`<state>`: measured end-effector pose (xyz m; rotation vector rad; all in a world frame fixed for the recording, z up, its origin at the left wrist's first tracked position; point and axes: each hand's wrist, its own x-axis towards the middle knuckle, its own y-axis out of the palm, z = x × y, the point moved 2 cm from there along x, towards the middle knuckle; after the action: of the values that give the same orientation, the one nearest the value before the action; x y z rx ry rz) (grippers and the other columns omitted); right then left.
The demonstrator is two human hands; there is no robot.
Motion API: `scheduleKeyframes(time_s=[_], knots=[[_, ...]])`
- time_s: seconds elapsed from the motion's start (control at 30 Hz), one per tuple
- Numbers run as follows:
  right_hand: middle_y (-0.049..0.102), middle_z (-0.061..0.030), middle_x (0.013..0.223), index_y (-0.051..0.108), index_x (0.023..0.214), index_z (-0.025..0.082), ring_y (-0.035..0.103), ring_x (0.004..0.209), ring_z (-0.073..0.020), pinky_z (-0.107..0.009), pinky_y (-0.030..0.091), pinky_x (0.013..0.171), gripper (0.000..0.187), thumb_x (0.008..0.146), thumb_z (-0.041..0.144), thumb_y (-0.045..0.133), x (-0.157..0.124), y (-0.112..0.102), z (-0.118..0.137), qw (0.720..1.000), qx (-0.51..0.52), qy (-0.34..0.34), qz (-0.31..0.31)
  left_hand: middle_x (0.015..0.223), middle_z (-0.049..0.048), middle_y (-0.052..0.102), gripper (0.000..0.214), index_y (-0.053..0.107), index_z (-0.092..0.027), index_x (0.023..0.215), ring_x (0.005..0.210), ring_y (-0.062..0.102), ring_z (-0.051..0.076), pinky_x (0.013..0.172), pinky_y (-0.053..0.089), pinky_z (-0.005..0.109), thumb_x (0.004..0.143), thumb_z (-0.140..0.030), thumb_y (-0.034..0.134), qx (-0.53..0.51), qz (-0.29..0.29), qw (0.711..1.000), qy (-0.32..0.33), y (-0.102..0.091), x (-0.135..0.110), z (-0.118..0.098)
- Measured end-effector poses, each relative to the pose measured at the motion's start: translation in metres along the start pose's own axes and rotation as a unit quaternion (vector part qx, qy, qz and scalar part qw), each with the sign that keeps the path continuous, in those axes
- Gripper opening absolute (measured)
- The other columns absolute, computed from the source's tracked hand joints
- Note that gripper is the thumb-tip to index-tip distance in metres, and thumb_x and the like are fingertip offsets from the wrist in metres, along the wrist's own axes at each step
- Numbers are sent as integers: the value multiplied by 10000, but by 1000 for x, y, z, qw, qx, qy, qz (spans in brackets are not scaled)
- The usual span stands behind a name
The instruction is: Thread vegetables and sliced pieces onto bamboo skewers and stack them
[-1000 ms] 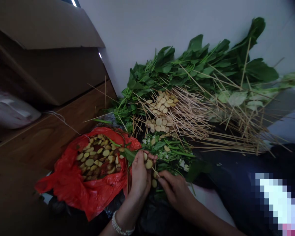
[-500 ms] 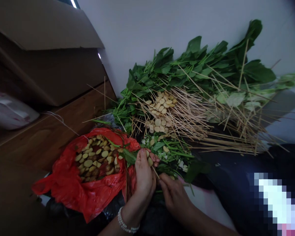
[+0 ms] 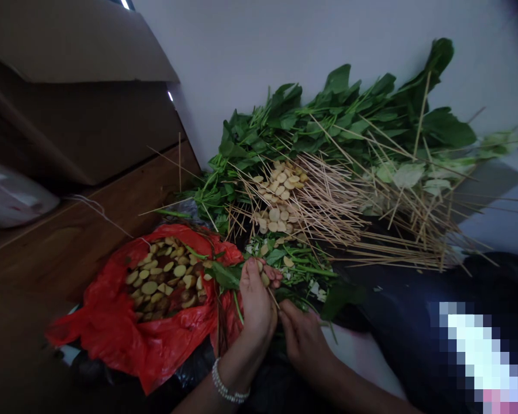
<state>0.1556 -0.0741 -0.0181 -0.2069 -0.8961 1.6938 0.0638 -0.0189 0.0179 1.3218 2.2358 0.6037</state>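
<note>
A heap of leafy green stems (image 3: pixel 328 109) lies against the white wall (image 3: pixel 285 40), with a scatter of thin bamboo skewers (image 3: pixel 328 207) across it and a pile of pale round slices (image 3: pixel 276 201) on top. On the wooden bench (image 3: pixel 69 247) to your left, a red plastic bag (image 3: pixel 112 328) lies open, holding many yellow slices (image 3: pixel 164 276). Your left hand (image 3: pixel 256 307), with a beaded bracelet (image 3: pixel 228 382) at the wrist, has its grip curled shut around a leafy sprig (image 3: pixel 227 276) and a slice (image 3: pixel 265 279). Your right hand (image 3: pixel 304 345) has its grip pressed together, pinching 1 skewer (image 3: pixel 274 300), its tip just beside that slice, between your hands.
</note>
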Motion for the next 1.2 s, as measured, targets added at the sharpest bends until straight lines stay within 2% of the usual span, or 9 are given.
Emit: scheduleKeyframes(time_s=[0.17,0.37,0.47,0.63,0.77,0.9,1.03,1.13,1.2], knots=[[563,1,585,485,744,232,555,514,-158,-252,357,510,279,943,182,296,6,-4,1,1000,6,-5,-17,496,-72,490,328,508,-221,756,501,536,115,491,394,223,804,-532,602,20,-2,1000,-3,1,-3,4],[703,-69,824,585,937,209,685,735,-185,-247,460,639,277,952,213,309,17,-13,-4,997,73,35,-6,549,-46,563,299,519,-211,740,563,599,134,605,471,256,842,-488,566,38,10,999,-30,-1,-10,25],[674,-52,757,578,947,204,652,656,-180,-252,437,598,286,967,254,298,19,-14,-10,996,76,52,16,577,-34,598,302,546,-200,795,623,645,153,655,491,269,835,-497,582,27,23,998,-46,1,-10,26],[540,25,602,536,830,218,515,510,-135,-232,348,515,268,969,299,321,27,-29,-17,995,97,38,-5,842,89,734,468,597,-173,1036,850,690,224,781,506,341,836,-590,531,26,95,989,-109,1,2,0],[423,67,527,554,863,211,447,465,-118,-225,313,495,264,973,324,343,33,-47,-25,989,115,76,-47,948,99,735,353,637,-175,1051,927,668,219,802,486,306,806,-429,655,132,125,982,-44,-25,16,-32],[414,70,528,567,870,207,431,470,-110,-223,308,501,261,976,323,359,35,-53,-30,986,131,85,-54,787,41,709,190,703,-185,899,751,636,176,683,453,253,765,-320,697,375,194,906,16,-54,14,-44],[427,67,545,577,879,201,436,489,-103,-219,310,514,256,978,312,369,34,-50,-31,989,130,66,-39,850,30,692,103,706,-215,858,842,617,198,761,430,288,809,-265,631,586,297,751,69,-61,0,-39],[434,66,547,579,875,197,438,492,-100,-218,311,520,257,979,307,372,33,-48,-31,989,129,60,-37,894,43,677,129,685,-227,866,890,605,224,756,404,308,849,-305,583,700,297,643,97,-60,-6,-35],[431,68,545,582,881,196,433,487,-99,-219,307,516,258,981,305,371,33,-47,-31,989,130,61,-34,896,48,671,138,663,-229,867,874,604,231,714,389,308,861,-324,563,742,281,601,97,-59,-7,-34]])
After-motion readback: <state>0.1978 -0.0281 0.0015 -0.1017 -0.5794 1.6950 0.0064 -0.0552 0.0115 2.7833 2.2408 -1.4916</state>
